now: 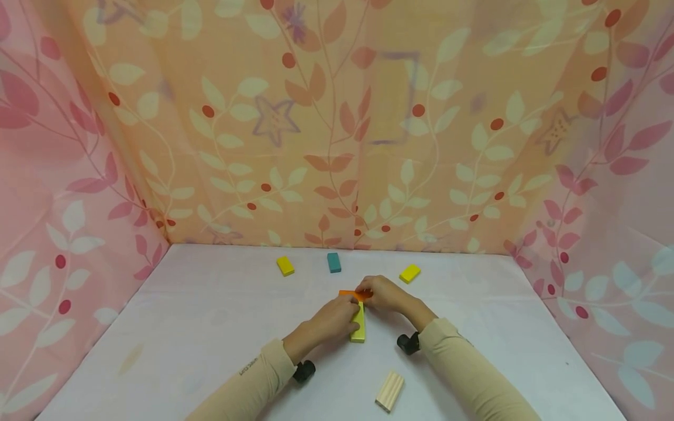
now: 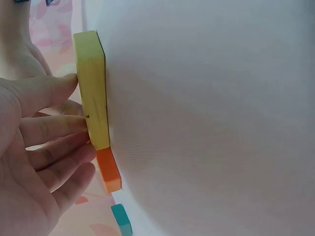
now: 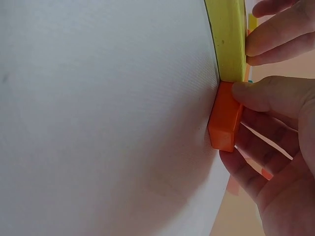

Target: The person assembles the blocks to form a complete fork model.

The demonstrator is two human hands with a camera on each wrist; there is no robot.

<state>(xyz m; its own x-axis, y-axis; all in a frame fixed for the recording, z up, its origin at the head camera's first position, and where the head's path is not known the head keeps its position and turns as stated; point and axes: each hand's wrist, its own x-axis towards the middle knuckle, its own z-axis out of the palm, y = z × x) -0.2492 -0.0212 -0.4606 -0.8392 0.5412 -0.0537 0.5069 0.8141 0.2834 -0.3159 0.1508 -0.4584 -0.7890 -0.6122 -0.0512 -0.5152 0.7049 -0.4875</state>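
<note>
My left hand (image 1: 333, 318) rests its thumb and fingertips on the upper face of a long yellow block (image 1: 358, 333), which lies flat on the white table. In the left wrist view those fingers are fairly straight along the block's top edge. An orange block (image 3: 226, 115) lies crosswise against the yellow block's far end, forming a T shape. With thumb on the near side and fingers at its far side and right end, my right hand (image 1: 383, 293) pinches the orange block. Fingers of both hands hide part of this joint in the head view.
At the back of the table lie a small yellow block (image 1: 285, 266), a teal block (image 1: 334, 262) and another yellow block (image 1: 409, 273). A ridged pale wooden piece (image 1: 390, 392) is near the front, between the forearms. Floral cloth walls (image 1: 337, 175) enclose the table's back and sides.
</note>
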